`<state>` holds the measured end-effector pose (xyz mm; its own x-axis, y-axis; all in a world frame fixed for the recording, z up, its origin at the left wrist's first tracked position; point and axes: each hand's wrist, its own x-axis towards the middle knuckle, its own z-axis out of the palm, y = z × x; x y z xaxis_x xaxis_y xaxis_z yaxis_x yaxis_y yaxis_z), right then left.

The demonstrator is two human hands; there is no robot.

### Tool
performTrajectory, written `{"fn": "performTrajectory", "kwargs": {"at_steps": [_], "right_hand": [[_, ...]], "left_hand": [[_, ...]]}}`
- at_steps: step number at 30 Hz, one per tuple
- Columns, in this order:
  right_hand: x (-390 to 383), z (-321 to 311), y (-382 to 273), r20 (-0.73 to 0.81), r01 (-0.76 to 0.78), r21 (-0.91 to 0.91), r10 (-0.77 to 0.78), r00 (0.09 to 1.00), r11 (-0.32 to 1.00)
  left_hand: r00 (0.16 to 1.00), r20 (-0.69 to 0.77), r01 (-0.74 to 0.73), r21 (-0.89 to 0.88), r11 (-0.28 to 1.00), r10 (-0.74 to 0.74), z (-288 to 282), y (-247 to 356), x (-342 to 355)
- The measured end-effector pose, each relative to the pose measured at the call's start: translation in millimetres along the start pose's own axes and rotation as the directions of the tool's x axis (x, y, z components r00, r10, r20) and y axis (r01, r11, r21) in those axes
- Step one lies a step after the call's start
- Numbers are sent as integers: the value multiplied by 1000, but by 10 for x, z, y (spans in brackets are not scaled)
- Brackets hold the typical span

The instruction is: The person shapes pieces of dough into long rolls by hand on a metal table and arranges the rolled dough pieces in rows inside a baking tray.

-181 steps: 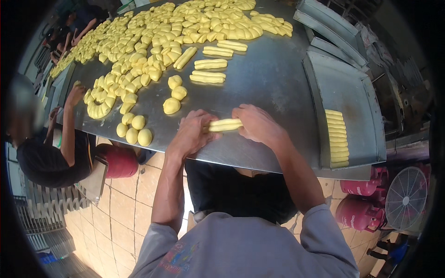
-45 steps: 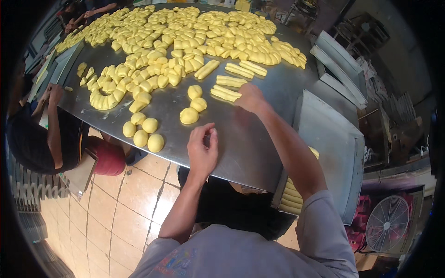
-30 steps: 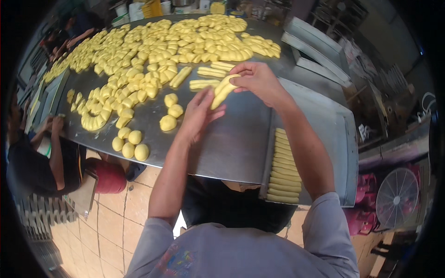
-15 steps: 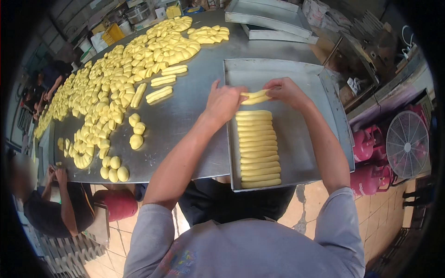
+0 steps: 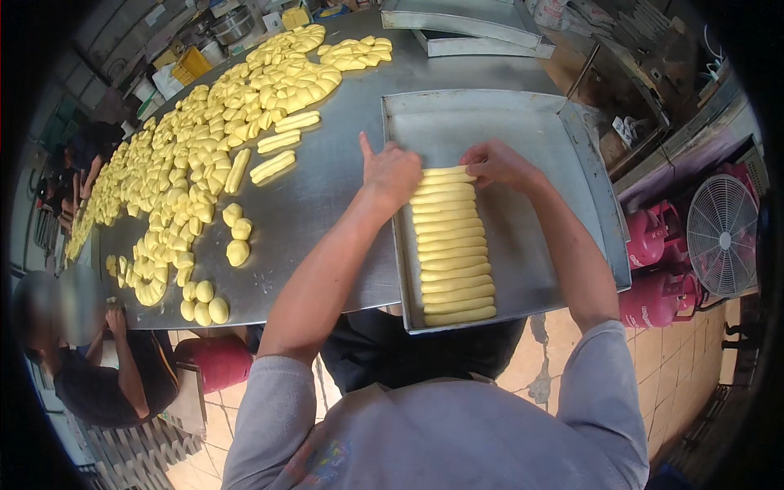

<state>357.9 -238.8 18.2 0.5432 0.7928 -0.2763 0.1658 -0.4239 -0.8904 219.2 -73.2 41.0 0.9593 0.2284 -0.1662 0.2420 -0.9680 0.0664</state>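
Our right hand (image 5: pixel 500 165) pinches the right end of a strip (image 5: pixel 445 172); our left hand (image 5: pixel 392 173), one finger raised, is at its left end, its grip too hidden to tell. The strip is at the far end of a row (image 5: pixel 454 253) in the tray (image 5: pixel 490 118). Leftward on the table (image 5: pixel 351 114) we see balls (image 5: pixel 238 253) and a dough pile (image 5: pixel 214 139).

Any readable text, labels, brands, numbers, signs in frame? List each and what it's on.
Pink gas cylinders: small white lettering, not transcribed.
Grey shirt: multicoloured print, too blurred to read.
Metal tray, dough rolls: no lettering visible.
Elsewhere: nothing clear enough to read.
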Motion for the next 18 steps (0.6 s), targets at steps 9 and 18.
{"fn": "performTrajectory", "kwargs": {"at_steps": [9,18], "right_hand": [[158,123,-64,-101,11,-529,-76,992,849],[268,601,-474,213,310,-542,-229,950,781]], "left_hand": [[772,-631,-142,-284,948,-73,113,-311,-387],[613,-650,-171,-665,728,-450,485,-830,-1426]]}}
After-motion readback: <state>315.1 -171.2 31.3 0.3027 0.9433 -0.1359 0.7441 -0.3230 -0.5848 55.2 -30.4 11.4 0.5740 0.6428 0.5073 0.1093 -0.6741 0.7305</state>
